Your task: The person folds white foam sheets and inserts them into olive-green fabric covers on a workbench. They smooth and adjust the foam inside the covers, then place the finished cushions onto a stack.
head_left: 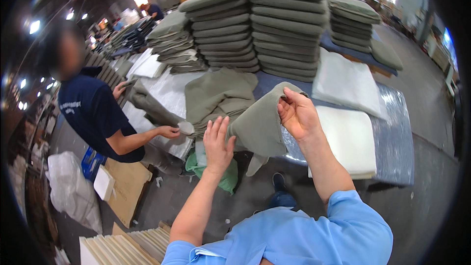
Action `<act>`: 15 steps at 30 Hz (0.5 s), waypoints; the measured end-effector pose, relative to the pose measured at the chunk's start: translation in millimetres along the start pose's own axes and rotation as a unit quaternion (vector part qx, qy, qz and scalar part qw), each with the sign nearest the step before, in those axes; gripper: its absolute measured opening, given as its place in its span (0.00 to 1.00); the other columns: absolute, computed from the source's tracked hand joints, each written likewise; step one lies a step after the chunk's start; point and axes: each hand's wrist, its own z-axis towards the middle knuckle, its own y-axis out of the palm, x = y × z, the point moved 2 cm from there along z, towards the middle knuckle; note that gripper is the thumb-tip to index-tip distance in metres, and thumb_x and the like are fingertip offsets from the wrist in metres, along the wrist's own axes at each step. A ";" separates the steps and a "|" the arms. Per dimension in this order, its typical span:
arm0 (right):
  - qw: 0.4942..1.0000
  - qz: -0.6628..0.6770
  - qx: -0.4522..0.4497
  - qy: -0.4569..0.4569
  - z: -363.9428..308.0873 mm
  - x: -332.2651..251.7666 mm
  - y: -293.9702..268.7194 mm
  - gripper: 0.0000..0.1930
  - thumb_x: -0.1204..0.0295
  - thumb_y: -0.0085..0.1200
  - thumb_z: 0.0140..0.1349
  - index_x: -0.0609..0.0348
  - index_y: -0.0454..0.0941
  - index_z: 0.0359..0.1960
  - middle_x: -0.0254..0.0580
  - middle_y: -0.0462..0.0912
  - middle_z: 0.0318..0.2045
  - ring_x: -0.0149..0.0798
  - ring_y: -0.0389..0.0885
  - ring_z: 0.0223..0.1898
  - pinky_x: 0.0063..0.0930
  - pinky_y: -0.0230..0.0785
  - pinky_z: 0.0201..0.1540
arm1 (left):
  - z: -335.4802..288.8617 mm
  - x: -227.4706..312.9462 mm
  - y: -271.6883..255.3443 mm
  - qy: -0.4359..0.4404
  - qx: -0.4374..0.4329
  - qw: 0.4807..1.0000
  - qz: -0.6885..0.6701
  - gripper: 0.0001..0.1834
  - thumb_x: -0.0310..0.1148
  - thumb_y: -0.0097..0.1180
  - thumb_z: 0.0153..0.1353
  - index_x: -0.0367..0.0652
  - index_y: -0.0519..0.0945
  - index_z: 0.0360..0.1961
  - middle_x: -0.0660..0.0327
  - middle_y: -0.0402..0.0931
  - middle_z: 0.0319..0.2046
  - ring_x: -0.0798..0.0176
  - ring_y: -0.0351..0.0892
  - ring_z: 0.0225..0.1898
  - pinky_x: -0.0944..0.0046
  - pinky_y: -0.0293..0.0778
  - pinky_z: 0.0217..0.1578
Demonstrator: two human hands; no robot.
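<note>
My right hand [298, 114] pinches the upper edge of a grey-green fabric cover [260, 126], which hangs from it over the table's near edge. My left hand [219, 142] is open, its fingers stretched out beside the cover's left side; I cannot tell whether they touch it. Just beyond, a loose pile of the same grey-green covers [218, 95] lies on the table. To my left, a co-worker in a dark shirt holds another grey-green cover [156, 107] between both hands.
Tall stacks of grey-green cushions [287, 32] stand at the back of the wrapped table [396, 132]. White padding sheets [343, 142] lie at the right. A green bag [228, 176] sits below the table edge. Cardboard [125, 184] and a white sack [73, 189] are on the floor at left.
</note>
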 end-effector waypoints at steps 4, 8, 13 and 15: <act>0.999 0.046 0.018 0.002 -62.8 -25.9 -32.0 0.09 0.71 0.52 0.77 0.65 0.79 0.48 0.48 0.88 0.41 0.45 0.90 0.40 0.38 0.86 0.45 | -16.4 23.1 -3.4 -0.089 -0.169 0.949 -0.252 0.20 0.31 0.66 0.66 0.45 0.83 0.59 0.54 0.82 0.60 0.41 0.73 0.68 0.48 0.69 0.66; 0.997 0.036 0.056 -0.042 -157.0 -19.6 -41.0 0.11 0.71 0.51 0.78 0.66 0.79 0.51 0.51 0.88 0.45 0.47 0.90 0.44 0.39 0.86 0.47 | -62.6 127.1 -18.4 0.004 -0.318 0.888 -0.331 0.47 0.34 0.75 0.60 0.39 0.64 0.77 0.45 0.67 0.73 0.45 0.64 0.76 0.51 0.63 0.74; 0.993 0.026 0.113 0.001 -258.6 -22.6 -53.3 0.17 0.68 0.48 0.80 0.69 0.76 0.62 0.55 0.84 0.57 0.50 0.84 0.60 0.43 0.82 0.58 | -167.5 221.4 38.8 -0.101 -0.341 0.809 -0.468 0.64 0.40 0.82 0.52 0.40 0.51 0.82 0.43 0.57 0.77 0.42 0.58 0.79 0.50 0.61 0.75; 0.990 0.029 0.136 0.014 -290.8 -32.6 -67.3 0.18 0.67 0.48 0.81 0.69 0.75 0.62 0.55 0.82 0.60 0.51 0.82 0.63 0.44 0.81 0.59 | -156.6 265.4 54.1 -0.068 -0.428 0.770 -0.468 0.54 0.39 0.81 0.53 0.38 0.62 0.76 0.45 0.66 0.72 0.43 0.67 0.73 0.49 0.68 0.69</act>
